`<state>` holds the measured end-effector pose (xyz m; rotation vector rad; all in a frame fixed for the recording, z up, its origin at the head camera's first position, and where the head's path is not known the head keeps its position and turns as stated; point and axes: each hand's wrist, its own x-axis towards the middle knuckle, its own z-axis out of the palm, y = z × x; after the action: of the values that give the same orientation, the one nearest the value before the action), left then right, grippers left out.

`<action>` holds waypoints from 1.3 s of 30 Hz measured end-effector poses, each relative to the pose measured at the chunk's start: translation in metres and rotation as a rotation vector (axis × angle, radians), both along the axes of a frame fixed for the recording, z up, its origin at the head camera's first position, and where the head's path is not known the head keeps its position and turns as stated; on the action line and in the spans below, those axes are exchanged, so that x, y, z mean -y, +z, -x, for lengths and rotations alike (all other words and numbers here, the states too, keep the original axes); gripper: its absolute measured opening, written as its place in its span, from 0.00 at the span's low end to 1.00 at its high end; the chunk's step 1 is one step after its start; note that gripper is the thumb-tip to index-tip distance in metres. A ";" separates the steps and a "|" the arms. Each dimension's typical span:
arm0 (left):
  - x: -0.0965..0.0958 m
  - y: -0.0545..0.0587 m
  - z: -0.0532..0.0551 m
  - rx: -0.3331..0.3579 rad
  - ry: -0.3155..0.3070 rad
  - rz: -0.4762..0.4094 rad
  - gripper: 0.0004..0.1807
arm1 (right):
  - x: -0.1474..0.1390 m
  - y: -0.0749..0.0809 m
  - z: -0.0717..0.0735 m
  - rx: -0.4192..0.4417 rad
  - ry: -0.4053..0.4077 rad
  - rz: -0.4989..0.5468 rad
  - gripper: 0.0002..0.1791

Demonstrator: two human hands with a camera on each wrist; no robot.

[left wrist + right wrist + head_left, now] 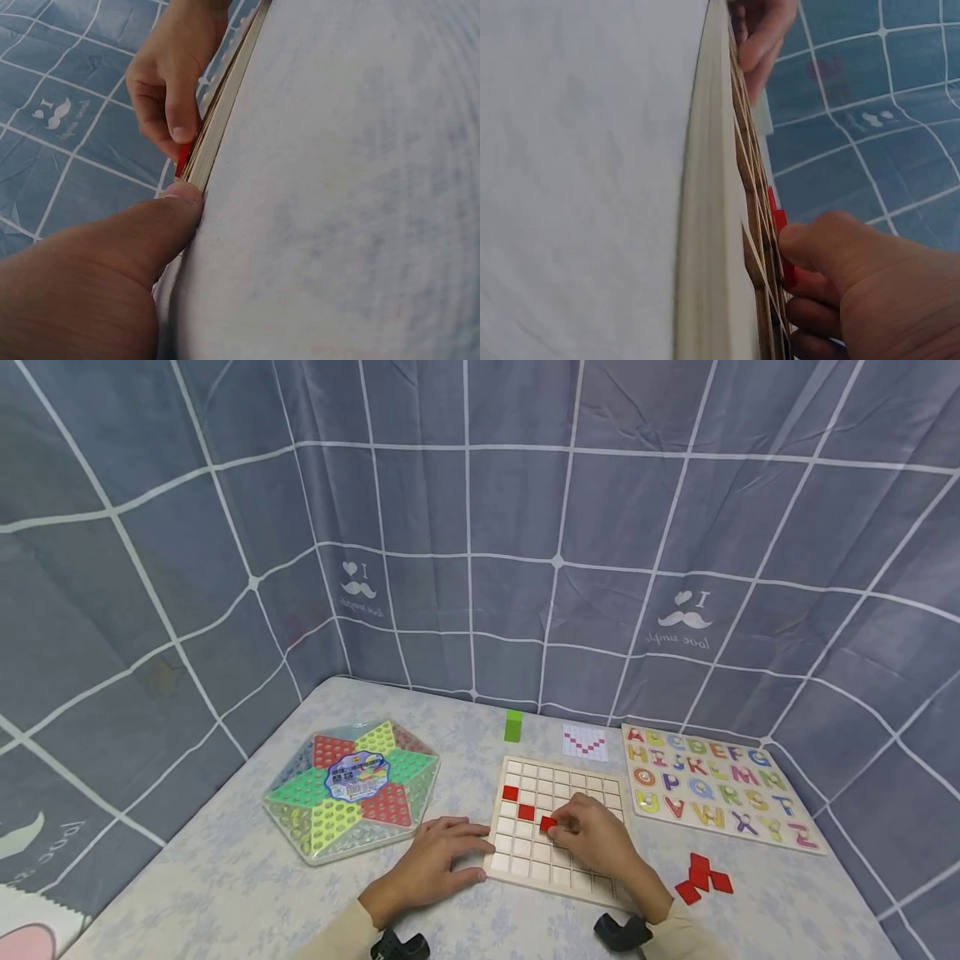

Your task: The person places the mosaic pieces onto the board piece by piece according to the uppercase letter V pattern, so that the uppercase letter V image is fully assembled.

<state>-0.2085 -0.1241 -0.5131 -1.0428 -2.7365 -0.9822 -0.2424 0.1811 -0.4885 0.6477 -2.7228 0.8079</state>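
A wooden grid board (pixel 551 887) lies on the table in the head view. Two square red tiles, one upper left (pixel 510 793) and one diagonally below it (pixel 527 812), sit in its cells. My right hand (pixel 600 839) pinches another red tile (pixel 547 824) between thumb and fingers, right at a cell further down that diagonal. In the right wrist view, the thumb presses on this tile (pixel 781 225) low over the grid. My left hand (pixel 442 864) rests at the board's left edge, fingers loosely extended; the left wrist view shows its thumb touching the board's side (pixel 217 139).
Several loose red tiles (pixel 699 872) lie right of the board. Behind it are a green block (pixel 513 727) and a small card with a red V pattern (pixel 585 742). An alphabet puzzle (pixel 678 766) is at the right, a hexagonal star-patterned game board (pixel 360 777) at the left.
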 end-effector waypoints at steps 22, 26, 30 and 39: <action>0.000 0.002 0.000 -0.035 0.002 -0.005 0.17 | 0.001 -0.007 0.002 -0.077 0.105 0.043 0.06; 0.000 0.001 0.000 -0.033 0.001 0.000 0.17 | 0.001 -0.007 0.003 -0.060 0.122 0.050 0.05; 0.000 0.000 0.000 -0.033 0.004 0.009 0.17 | 0.000 -0.008 0.004 -0.067 0.146 0.056 0.06; 0.000 0.000 0.000 -0.043 0.003 0.015 0.18 | 0.003 -0.006 0.001 -0.022 0.092 0.021 0.05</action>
<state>-0.2082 -0.1238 -0.5134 -1.0489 -2.7149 -0.9289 -0.2431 0.1777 -0.4941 0.7775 -2.6780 0.8441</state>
